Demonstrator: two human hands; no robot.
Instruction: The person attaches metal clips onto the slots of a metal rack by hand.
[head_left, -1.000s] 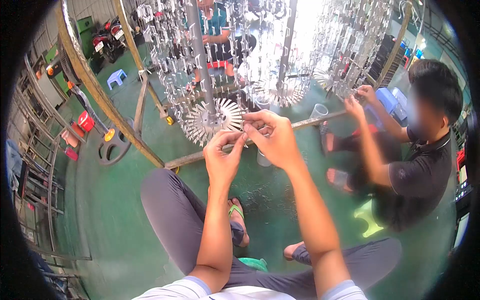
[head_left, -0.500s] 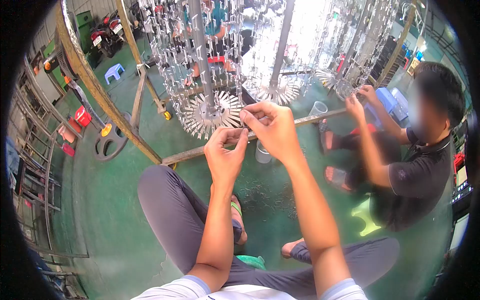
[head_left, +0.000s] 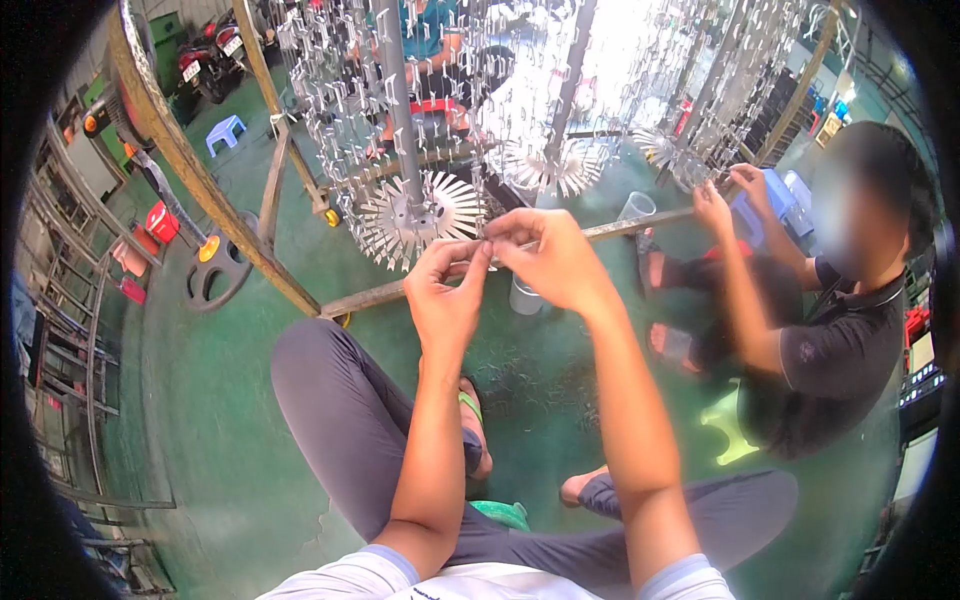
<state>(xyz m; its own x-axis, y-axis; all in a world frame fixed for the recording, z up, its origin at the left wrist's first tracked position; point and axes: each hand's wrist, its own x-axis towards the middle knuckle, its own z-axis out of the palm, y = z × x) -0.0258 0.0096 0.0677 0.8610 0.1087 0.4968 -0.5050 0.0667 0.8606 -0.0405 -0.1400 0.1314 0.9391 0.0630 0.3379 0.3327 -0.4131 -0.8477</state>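
Note:
My left hand [head_left: 447,292] and my right hand [head_left: 556,262] meet fingertip to fingertip in front of me, both closed in a pinch. Whatever lies between the fingertips is too small to make out. Just behind them is a slotted metal disc [head_left: 385,215] with narrow blades round its rim, fixed at the foot of a grey post [head_left: 398,110]. Strands of small shiny metal clips [head_left: 335,130] hang round that post. Partly hidden below my right hand, a clear plastic cup [head_left: 525,298] stands on the floor.
A wooden frame bar [head_left: 370,298] crosses low ahead. On the right, a seated person [head_left: 840,340] works at another disc [head_left: 655,148]. Another person [head_left: 432,50] sits behind the strands. Small dark pieces [head_left: 530,388] litter the green floor. A blue stool [head_left: 226,134] stands left.
My hands have come together, the fingertips now touching; my right hand has lowered slightly. The view has shifted a little. The person on the right still has both hands raised at the strands.

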